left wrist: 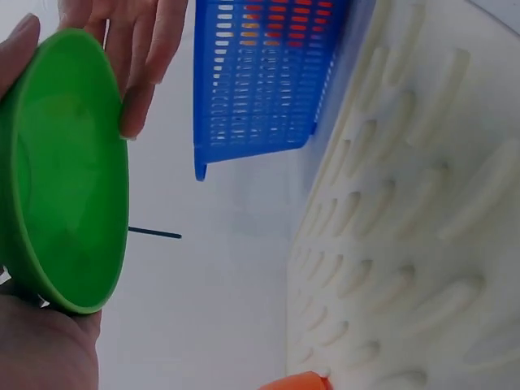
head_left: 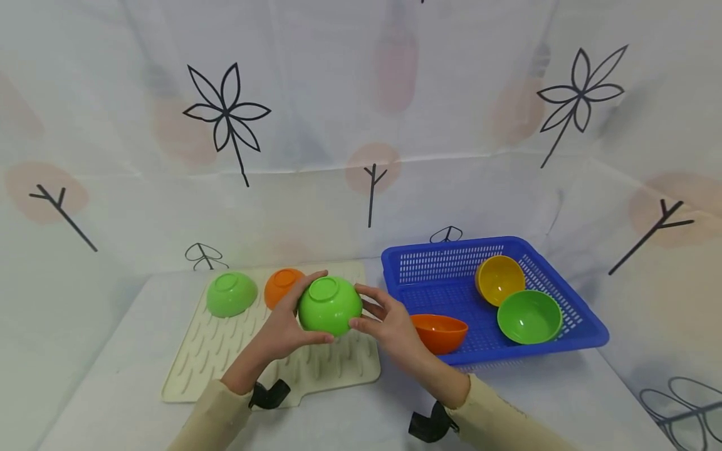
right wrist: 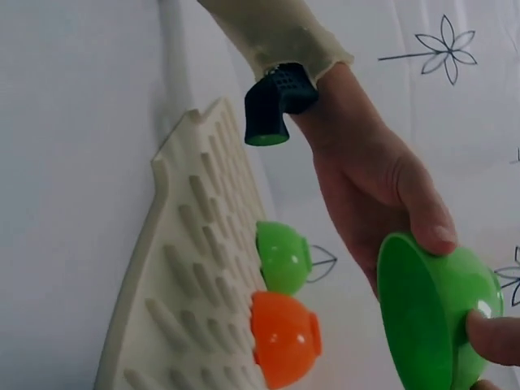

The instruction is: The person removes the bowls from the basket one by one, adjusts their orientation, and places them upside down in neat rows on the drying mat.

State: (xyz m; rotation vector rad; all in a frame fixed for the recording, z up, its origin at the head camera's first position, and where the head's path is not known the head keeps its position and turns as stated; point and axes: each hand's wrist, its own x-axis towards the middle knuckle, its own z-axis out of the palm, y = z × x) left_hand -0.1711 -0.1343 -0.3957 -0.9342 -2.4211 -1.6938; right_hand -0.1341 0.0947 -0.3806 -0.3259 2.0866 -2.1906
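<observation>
Both hands hold a green bowl upside down, its foot ring up, over the cream drying mat. The left hand grips it from the left, thumb low and fingers behind. At its right side, the right hand holds it between thumb and fingers. In the left wrist view the hollow inside of the bowl shows. Behind the left hand, another green bowl and an orange bowl lie upside down on the mat. The left hand partly hides the orange one.
A blue plastic basket stands to the right of the mat. Inside are a yellow bowl, a green bowl and an orange bowl behind the right wrist. A patterned white cloth hangs at the back.
</observation>
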